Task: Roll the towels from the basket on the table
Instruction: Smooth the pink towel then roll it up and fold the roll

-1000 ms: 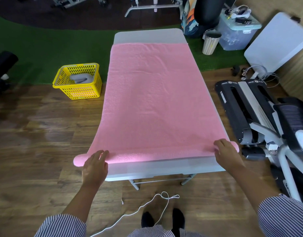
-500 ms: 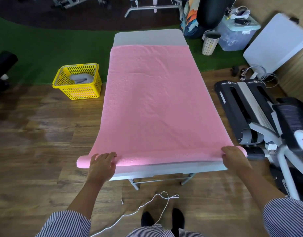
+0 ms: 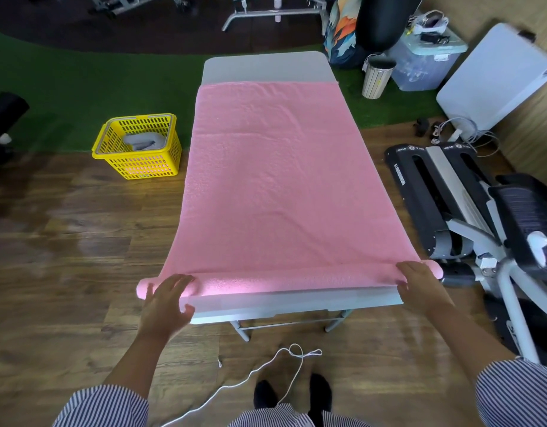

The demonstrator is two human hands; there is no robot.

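- left hand (image 3: pixel 167 298) lies with spread, relaxed fingers on the left end of the roll; right hand (image 3: pixel 418 283) rests flat on the right end, neither gripping.
- the pink towel (image 3: pixel 275 186) is only just started: a thin roll sits at the near edge of the table (image 3: pixel 266 64); nearly its whole length lies flat, yet to be rolled.
- the yellow basket (image 3: pixel 139 146) on the floor holds a grey towel (image 3: pixel 142 140), unrolled.

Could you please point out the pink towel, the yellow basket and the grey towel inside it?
pink towel (image 3: pixel 278 186): head view, flat unrolled middle.
yellow basket (image 3: pixel 142 164): head view, near side wall.
grey towel (image 3: pixel 142 140): head view, folded top showing inside the basket.
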